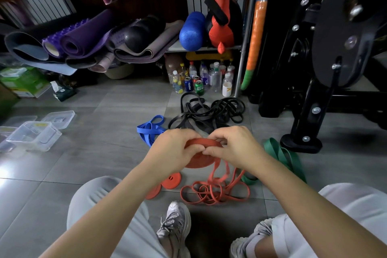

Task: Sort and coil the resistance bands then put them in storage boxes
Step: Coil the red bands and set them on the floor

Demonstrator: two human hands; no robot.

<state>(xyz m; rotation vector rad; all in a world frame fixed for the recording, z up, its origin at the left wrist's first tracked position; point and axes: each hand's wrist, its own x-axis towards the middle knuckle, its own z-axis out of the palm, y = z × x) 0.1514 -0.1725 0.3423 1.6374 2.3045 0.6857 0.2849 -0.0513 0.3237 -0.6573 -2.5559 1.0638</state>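
Between the two hands, just above the floor at the middle of the view, sits the orange resistance band (198, 161), partly wound into a flat disc. The left hand (173, 151) grips the disc's left edge with curled fingers (193, 148). The right hand (234, 146) pinches its top right edge, its fingers (217, 139) bent over the rim. From the disc the band's loose tail (213, 192) drops to the grey tiled floor (94, 153) and lies in tangled loops just near of the hands.

Left of that tangle, two wound orange coils (171, 180) lie flat on the tiles, touching each other. A green band (282, 155) lies folded to the right, partly behind the right forearm. Just far of the left hand is a bunched blue band (149, 130), and beside it, farther off, a heap of black bands (209, 113).

Well to the left, clear plastic storage boxes (33, 136) sit on the floor with a lid (59, 118) beside them. At the far side, bottles and drink cans (201, 77) stand under a shelf that carries a blue foam roller (191, 31). Rolled yoga mats (83, 42) are stacked to its left. A black machine frame (303, 111) fills the right. Pale sneakers (176, 222) show at the near edge.
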